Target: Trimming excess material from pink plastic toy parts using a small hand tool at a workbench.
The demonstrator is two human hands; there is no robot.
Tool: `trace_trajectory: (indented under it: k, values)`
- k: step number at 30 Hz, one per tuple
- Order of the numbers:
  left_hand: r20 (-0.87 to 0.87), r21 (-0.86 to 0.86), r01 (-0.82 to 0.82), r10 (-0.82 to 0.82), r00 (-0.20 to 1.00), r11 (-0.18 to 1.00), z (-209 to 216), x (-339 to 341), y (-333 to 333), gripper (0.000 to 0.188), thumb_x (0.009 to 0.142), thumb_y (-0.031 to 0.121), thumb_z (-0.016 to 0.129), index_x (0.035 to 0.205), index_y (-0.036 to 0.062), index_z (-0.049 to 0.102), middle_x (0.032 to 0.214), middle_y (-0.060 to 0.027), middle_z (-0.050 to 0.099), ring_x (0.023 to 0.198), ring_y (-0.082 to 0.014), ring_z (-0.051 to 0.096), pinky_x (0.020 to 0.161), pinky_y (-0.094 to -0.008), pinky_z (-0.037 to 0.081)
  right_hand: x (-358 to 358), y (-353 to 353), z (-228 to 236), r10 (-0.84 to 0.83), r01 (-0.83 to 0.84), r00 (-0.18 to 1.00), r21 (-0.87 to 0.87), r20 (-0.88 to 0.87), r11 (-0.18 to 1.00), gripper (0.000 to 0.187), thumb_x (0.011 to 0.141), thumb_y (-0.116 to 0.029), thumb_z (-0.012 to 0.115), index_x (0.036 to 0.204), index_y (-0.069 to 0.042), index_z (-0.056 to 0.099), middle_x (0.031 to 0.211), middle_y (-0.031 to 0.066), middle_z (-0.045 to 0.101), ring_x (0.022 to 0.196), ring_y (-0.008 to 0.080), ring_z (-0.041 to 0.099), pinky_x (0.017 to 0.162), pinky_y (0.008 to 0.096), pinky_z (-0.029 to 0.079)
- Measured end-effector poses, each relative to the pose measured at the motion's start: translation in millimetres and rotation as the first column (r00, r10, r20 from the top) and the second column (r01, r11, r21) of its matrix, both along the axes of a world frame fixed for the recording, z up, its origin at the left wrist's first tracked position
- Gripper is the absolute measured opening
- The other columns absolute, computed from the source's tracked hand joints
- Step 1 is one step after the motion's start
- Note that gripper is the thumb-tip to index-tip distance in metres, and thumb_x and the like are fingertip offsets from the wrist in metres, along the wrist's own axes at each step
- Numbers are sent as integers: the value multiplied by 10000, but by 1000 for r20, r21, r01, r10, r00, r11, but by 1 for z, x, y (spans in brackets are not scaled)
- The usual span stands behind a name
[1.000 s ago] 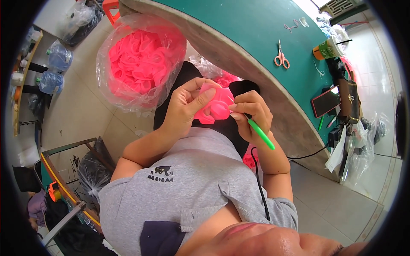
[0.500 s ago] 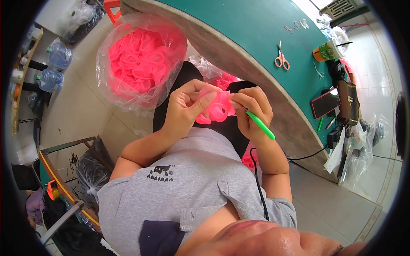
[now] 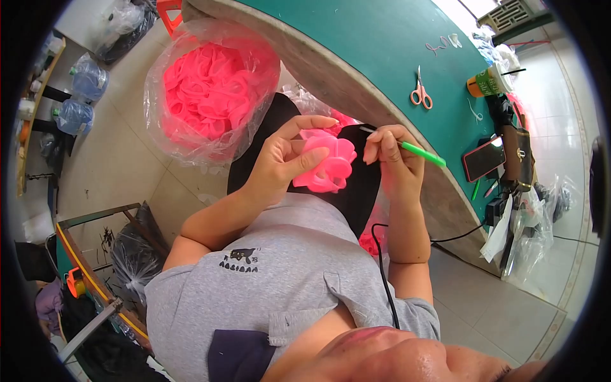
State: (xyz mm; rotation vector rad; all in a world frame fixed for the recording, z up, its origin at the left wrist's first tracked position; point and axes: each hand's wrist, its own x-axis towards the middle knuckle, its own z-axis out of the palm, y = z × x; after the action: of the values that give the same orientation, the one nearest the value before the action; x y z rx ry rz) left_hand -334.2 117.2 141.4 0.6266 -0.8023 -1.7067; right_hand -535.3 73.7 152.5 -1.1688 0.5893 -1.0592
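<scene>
So the pink piece (image 3: 326,167) sits in mid-air over the black cloth (image 3: 270,116) on the lap, and I'm counting clock directions from it. Left hand (image 3: 286,156) has it pinched between thumb and fingers, over at 9. Right hand (image 3: 398,149), at 3, grips a green-handled tool (image 3: 421,153), thin metal tip poking out toward 10, and it looks just clear of the piece. Tightest spot is the curved edge of the green table (image 3: 356,38), which runs right past that hand, with the tool's handle overlapping it in view. On top, scissors (image 3: 421,97) and a cup (image 3: 487,84) are off at 2, a phone (image 3: 484,159) and brown handbag (image 3: 519,156) at 3. Big clear bag (image 3: 156,118) stuffed with more pink pieces (image 3: 207,89) is at 10, water jugs (image 3: 90,77) way beyond it. Oh, and a black cable (image 3: 386,280) dangles at 5, near the right forearm.
</scene>
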Motion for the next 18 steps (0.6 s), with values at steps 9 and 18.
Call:
trace_trajectory:
  k: [9,18]
  values:
    - [246,-21,5,1,969,1000,-8,0,2,222,908,111,615,1091,23,525,919,-42,652,835,-89,622,752,-206,496,-4,0,0,-386,121,874,-638,-295,761,429,991,-320,425,878,38,633,756,103,564,706,170,547,643,274,430]
    - [838,-342,59,276,471,938,-14,2,-5,79,830,77,619,850,4,595,812,-114,654,800,-254,640,753,-350,487,-102,-117,-24,-894,303,215,-844,-392,443,229,941,-155,515,973,35,639,1004,138,629,856,233,603,795,315,463]
